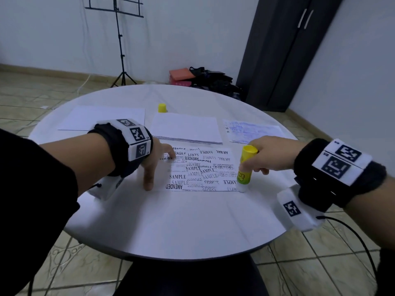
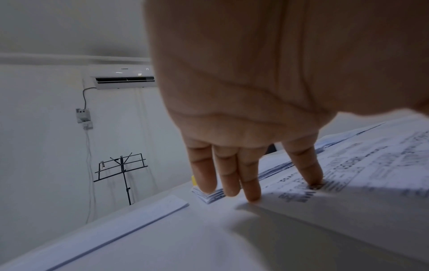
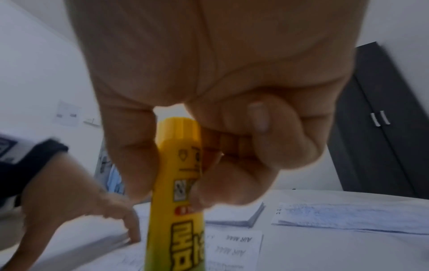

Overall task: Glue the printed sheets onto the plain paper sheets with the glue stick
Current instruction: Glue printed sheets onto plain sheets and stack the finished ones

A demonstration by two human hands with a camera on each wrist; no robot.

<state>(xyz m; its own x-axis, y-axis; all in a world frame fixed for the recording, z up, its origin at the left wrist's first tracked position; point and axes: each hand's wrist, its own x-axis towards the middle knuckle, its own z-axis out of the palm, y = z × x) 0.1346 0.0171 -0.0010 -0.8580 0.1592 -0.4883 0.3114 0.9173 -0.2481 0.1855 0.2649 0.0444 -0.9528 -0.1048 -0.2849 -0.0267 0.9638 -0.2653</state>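
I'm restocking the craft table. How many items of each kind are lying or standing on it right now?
Printed sheet being glued: 1
Plain paper stacks: 2
Pile of bluish printed sheets: 1
Glue stick: 1
Yellow cap: 1
Total: 6

**Dim, cool light; soft wrist views**

Your light is flat and bluish. The left hand (image 2: 243,91) throws a soft shadow on the bench (image 2: 185,238) beneath its fingers. Both wrist views blur up close; the head view bends at its edges.
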